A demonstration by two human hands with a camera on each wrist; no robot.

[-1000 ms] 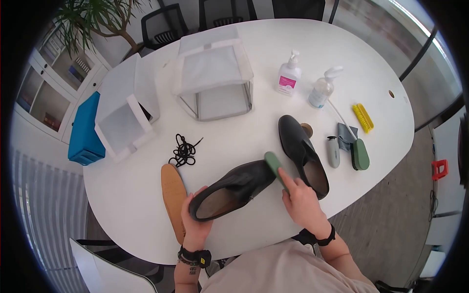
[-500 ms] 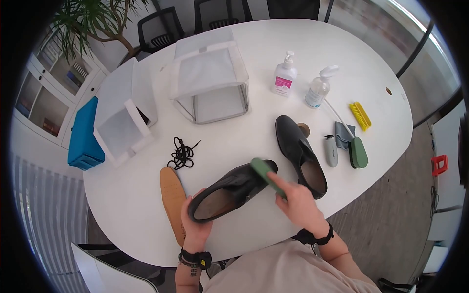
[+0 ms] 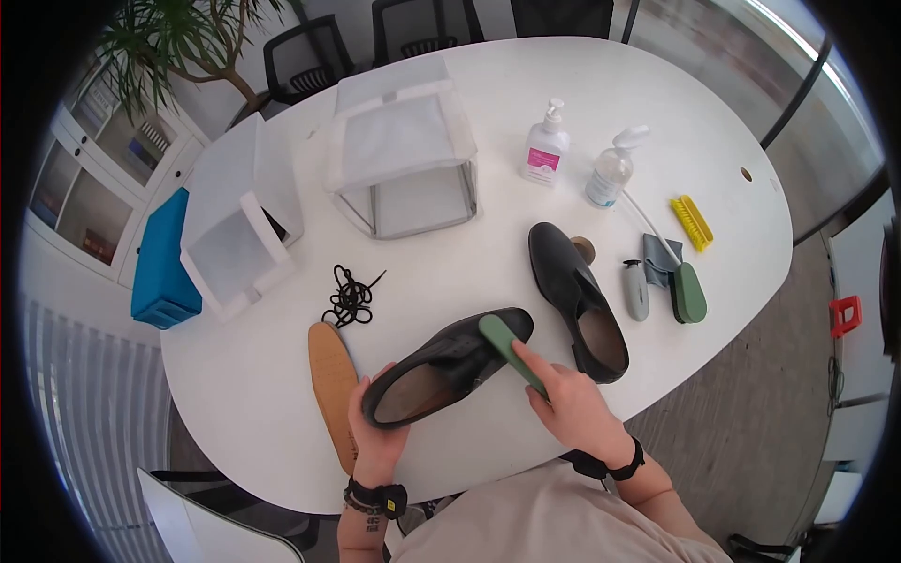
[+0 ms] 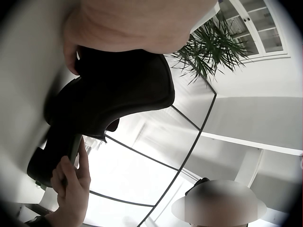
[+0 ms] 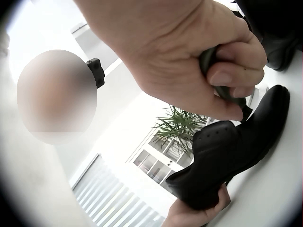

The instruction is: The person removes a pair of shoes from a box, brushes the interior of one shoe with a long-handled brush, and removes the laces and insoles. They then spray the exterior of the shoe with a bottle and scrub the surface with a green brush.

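Note:
A black leather shoe (image 3: 460, 342), its laces out, points toe to the right in the head view. My left hand (image 3: 378, 439) grips it round the heel, palm beneath. My right hand (image 3: 580, 405) holds a green-backed shoe brush (image 3: 505, 340), index finger stretched along its back, and the brush lies across the upper near the toe. In the right wrist view, dark bristles (image 5: 246, 113) meet the shoe just ahead of its tongue (image 5: 215, 137). The second black shoe (image 3: 560, 267) rests on the table to the right. Beside my left hand lies a tan insole (image 3: 331, 380).
Black laces (image 3: 349, 298) lie left of centre, behind the insole. White mesh boxes (image 3: 404, 141) and a blue case (image 3: 164, 263) stand at the back left. Rightward are a pump bottle (image 3: 546, 150), a spray bottle (image 3: 610, 178), a yellow brush (image 3: 692, 223) and a green long-handled brush (image 3: 690, 296).
The green brush in my right hand has moved left, from the toe tip onto the upper. My left hand keeps its grip on the heel. The head view has shifted slightly.

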